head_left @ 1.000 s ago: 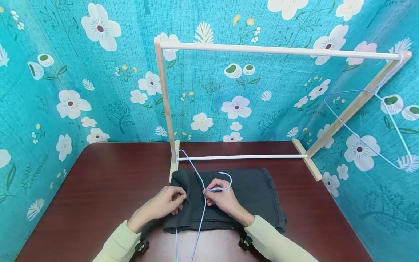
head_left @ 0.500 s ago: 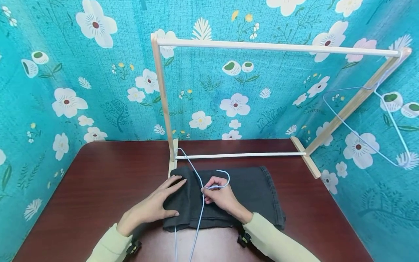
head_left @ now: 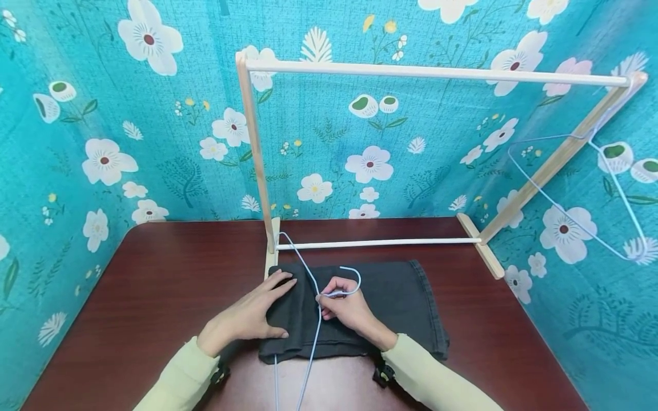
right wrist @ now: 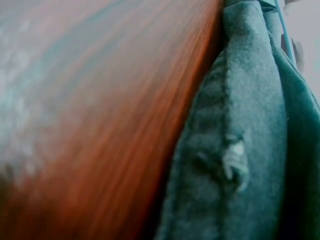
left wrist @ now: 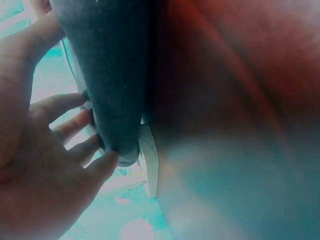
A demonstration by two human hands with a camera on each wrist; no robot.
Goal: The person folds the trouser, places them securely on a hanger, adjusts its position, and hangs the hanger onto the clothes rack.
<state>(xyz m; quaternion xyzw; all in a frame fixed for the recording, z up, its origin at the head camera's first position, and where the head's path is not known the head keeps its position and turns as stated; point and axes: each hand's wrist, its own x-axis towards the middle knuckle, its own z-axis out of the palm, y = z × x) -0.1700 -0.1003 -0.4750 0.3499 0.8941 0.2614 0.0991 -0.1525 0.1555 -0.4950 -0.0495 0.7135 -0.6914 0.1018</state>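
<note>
A dark folded denim-like garment [head_left: 380,325] lies on the table, its left end turned over the light-blue wire hanger [head_left: 315,337]. On that folded end rests my left hand [head_left: 247,314], fingers spread and thumb apart; in the left wrist view its fingertips touch the rolled cloth [left wrist: 112,75]. With thumb and fingers, my right hand [head_left: 346,307] pinches the hanger near the base of its hook [head_left: 358,279]. The hanger's far corner sticks out beyond the cloth, and its lower bar passes under the fold. The right wrist view has the garment's stitched edge [right wrist: 235,150] but hardly any of the hand.
Behind the garment stands a wooden rack with a white top rail [head_left: 437,71] and a low white bar [head_left: 377,244]. A second wire hanger [head_left: 560,211] hangs at its right end. Flowered blue cloth [head_left: 195,114] surrounds the dark red table [head_left: 169,274].
My left hand has gone from bunched fingers at the fold to spread fingers over it, then shifted slightly right, the folded edge moving with it. My right hand keeps its pinch on the hanger.
</note>
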